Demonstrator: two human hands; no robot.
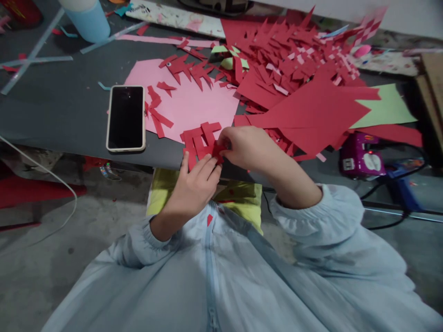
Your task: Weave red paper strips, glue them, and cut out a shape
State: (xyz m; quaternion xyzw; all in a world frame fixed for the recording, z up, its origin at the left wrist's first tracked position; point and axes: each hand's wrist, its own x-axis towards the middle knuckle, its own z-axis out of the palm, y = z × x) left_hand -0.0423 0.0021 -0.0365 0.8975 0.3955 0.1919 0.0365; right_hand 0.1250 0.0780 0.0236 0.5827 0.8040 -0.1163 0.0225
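Observation:
My left hand [195, 186] lies with its fingers stretched and spread over the lower part of a slotted red paper piece [197, 140] at the table's front edge. Closed in a pinch, my right hand [244, 146] holds a small bit of red paper [218, 151] at that piece's right end, touching the left fingertips. Behind both hands is a pink paper sheet [204, 106]. On it rest folded red paper shapes, one with a stick-on eye [169, 64].
A phone [126, 119] lies left of the pink sheet. Red paper scraps [277, 50] heap up at the back right, with large red sheets [311, 110] in front. A purple box [362, 156] with a black cable sits far right. A blue-filled bottle [88, 23] stands back left.

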